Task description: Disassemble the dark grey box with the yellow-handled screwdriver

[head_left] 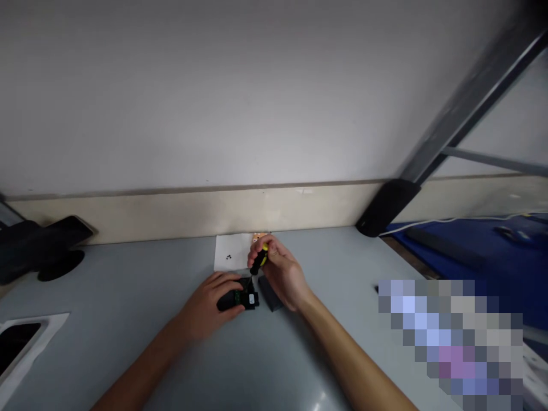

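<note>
Right hand gripping screwdriver, left hand clamping black device near surface back edge; open room all round.

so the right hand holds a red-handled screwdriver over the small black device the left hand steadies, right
Not quite: the screwdriver handle is yellow and black, not red, as the head view shows. The right hand does hold it over the small black device that the left hand steadies.

A pixelated patch hides the desk's right side; specks on the white paper are too small to identify.
</note>
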A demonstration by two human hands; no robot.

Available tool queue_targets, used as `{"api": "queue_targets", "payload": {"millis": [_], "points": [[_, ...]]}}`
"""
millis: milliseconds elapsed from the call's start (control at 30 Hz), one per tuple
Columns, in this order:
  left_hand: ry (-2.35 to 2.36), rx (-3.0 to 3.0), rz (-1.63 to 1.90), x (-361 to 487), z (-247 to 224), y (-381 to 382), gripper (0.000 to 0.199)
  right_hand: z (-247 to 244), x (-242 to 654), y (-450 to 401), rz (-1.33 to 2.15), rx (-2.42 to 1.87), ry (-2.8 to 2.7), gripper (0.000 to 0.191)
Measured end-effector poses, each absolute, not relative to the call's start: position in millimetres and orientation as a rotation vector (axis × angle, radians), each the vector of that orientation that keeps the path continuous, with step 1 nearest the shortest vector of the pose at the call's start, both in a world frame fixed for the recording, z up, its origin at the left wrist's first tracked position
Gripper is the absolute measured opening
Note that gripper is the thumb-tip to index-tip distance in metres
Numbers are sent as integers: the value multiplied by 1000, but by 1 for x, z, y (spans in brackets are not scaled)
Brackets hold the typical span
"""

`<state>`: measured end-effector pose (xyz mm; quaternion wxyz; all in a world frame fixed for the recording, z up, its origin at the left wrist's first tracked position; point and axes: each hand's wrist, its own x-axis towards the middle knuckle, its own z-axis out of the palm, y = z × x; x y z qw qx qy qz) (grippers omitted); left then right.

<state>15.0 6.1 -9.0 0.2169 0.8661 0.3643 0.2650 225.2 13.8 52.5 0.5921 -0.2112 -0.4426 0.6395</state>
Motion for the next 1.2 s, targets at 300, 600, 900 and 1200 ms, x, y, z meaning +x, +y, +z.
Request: {"api": "queue_targets", "payload": {"millis": [300,600,900,1200], "points": [[982,2470,701,14,-7,5,26,49,224,17,1540,-400,-811,15],[1003,2472,703,12,-12,5,26,48,232,22,1530,-457,-1014,22],[989,2459,695,13,-6,5,28,45,224,24,1568,-372,-793,9],[991,2441,712,13,-9,5,27,50,227,27,1581,-422,-960,21]]}}
